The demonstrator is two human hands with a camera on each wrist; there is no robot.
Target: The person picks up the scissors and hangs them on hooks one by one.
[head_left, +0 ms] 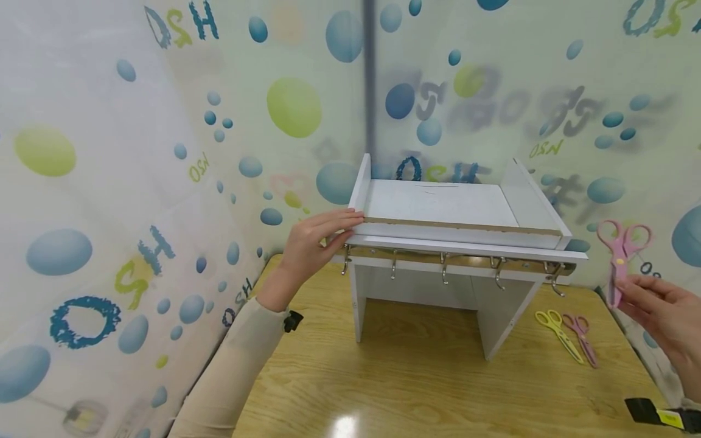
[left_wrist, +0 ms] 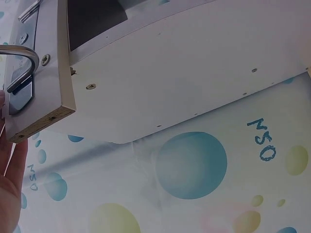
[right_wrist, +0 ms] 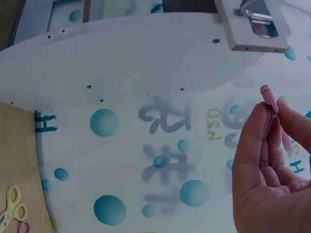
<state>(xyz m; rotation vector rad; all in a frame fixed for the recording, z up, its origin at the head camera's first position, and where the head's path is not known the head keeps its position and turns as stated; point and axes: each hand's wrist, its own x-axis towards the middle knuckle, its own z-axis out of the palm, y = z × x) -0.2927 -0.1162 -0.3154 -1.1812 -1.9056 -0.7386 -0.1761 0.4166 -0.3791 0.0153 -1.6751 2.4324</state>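
Observation:
My left hand (head_left: 319, 240) rests on the front left corner of a white shelf rack (head_left: 465, 233), fingers over its top edge and thumb below. In the left wrist view, part of that hand (left_wrist: 12, 179) shows beside the rack's board end (left_wrist: 53, 97). My right hand (head_left: 659, 307) pinches pink scissors (head_left: 620, 258) by the blade end, with the handle loops up, in the air right of the rack. In the right wrist view, thumb and fingers close on the pink scissors (right_wrist: 266, 92), mostly hidden by the hand.
Several metal hooks (head_left: 445, 271) hang from the rack's front rail. Yellow scissors (head_left: 560, 334) and a second pink pair (head_left: 582, 340) lie on the wooden table (head_left: 416, 389) right of the rack. Patterned curtains (head_left: 296, 55) stand behind and to the left.

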